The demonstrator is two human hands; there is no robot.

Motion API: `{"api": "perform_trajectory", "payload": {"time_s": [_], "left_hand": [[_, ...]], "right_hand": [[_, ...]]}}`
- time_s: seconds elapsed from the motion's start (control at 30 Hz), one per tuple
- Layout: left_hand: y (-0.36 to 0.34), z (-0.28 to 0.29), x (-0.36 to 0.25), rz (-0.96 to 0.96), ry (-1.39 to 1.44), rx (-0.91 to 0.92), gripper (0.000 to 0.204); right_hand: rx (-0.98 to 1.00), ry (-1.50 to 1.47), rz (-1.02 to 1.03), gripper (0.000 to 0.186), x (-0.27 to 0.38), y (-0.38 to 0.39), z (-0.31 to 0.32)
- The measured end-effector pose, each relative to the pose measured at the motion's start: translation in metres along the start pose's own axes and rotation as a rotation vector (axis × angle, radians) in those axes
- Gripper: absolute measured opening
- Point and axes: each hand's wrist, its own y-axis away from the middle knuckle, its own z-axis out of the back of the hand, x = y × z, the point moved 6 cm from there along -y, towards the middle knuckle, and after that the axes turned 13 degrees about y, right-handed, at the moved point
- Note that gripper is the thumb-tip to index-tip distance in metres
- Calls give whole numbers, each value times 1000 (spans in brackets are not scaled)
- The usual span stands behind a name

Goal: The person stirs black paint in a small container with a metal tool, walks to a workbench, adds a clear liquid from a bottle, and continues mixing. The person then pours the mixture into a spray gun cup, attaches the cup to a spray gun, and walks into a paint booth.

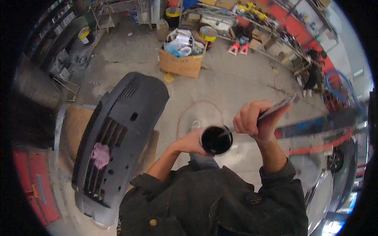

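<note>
Your left hand [193, 142] is gripping a black can [216, 139] (open-topped); your right hand [252, 118] is clamping a flat stirring blade [275, 107] over it.

The left hand [193, 142] is mostly hidden behind the black cup [216, 139], so its fingers cannot be seen. The inside of the cup is all dark, and what is in it cannot be told. The right hand [252, 118] covers the middle of a flat tool [277, 106]; the tool's tip is blurred. The bumper [118, 145] hides much of the cardboard [75, 126] under it, and the jacket [212, 200] hides the bumper's near end. The pink rag [100, 155] is blurry. The things in the box [182, 65] are too small to tell. The car [334, 157] at the right is smeared and cut off by the dark rim.
</note>
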Motion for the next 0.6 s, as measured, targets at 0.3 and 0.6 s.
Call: {"api": "perform_trajectory", "payload": {"time_s": [0.3, 0.6], "left_hand": [[-164, 249, -21, -364, 3, -1022, 83], [-205, 463, -26, -453, -23, -1280, 91]], "right_hand": [[-348, 124, -50, 80, -100, -272, 142], [341, 209, 41, 74, -191, -517, 151]]}}
